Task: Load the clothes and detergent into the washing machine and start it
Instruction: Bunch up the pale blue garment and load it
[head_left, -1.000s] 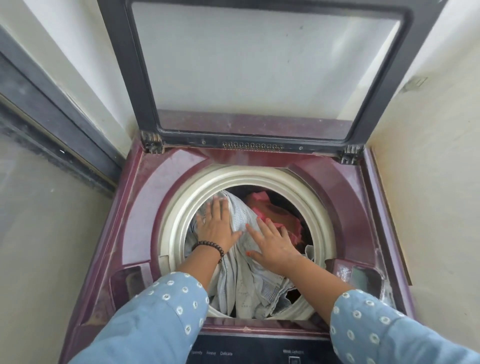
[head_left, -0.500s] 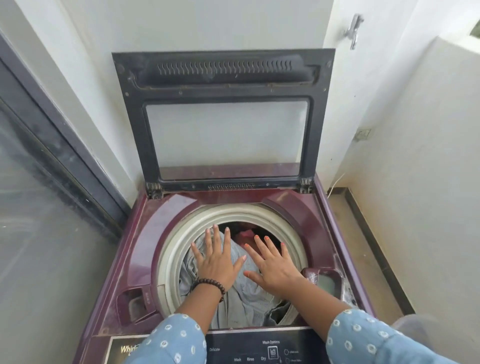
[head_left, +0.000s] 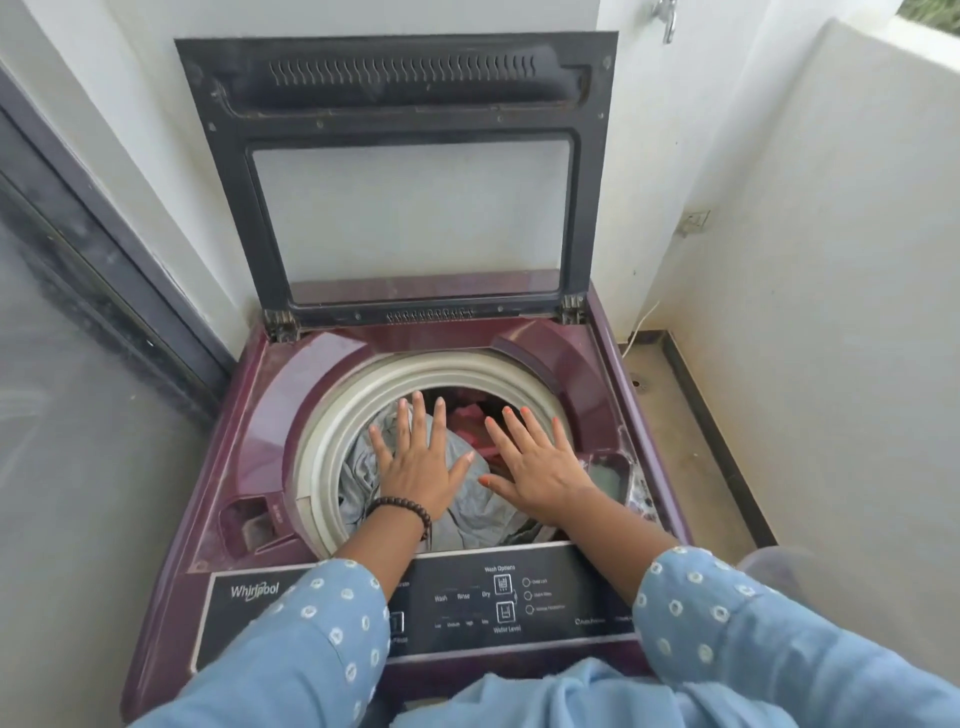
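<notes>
1. Head view: washing machine (head_left: 171, 525) lid (head_left: 405, 176) up, leaning back toward wall; drum rim (head_left: 332, 441) open to above.
2. Left hand (head_left: 415, 467) flat, fingers spread & straight, palm down over grey clothes (head_left: 478, 499) inside drum. Gripping nothing.
3. Right hand (head_left: 535, 467) same: splayed, relaxed, over pink/red garment (head_left: 467, 421) & grey pile. Contact vs hover: can't tell.
4. Key relation: load directly below both palms, so next push = straight down. Both hands about equally near.
5. Detergent: not seen anywhere. Small recess (head_left: 249, 525) front-left of deck nearer left hand, likely dispenser.
6. Control panel (head_left: 561, 597) just under forearms; start step not yet done.
</notes>
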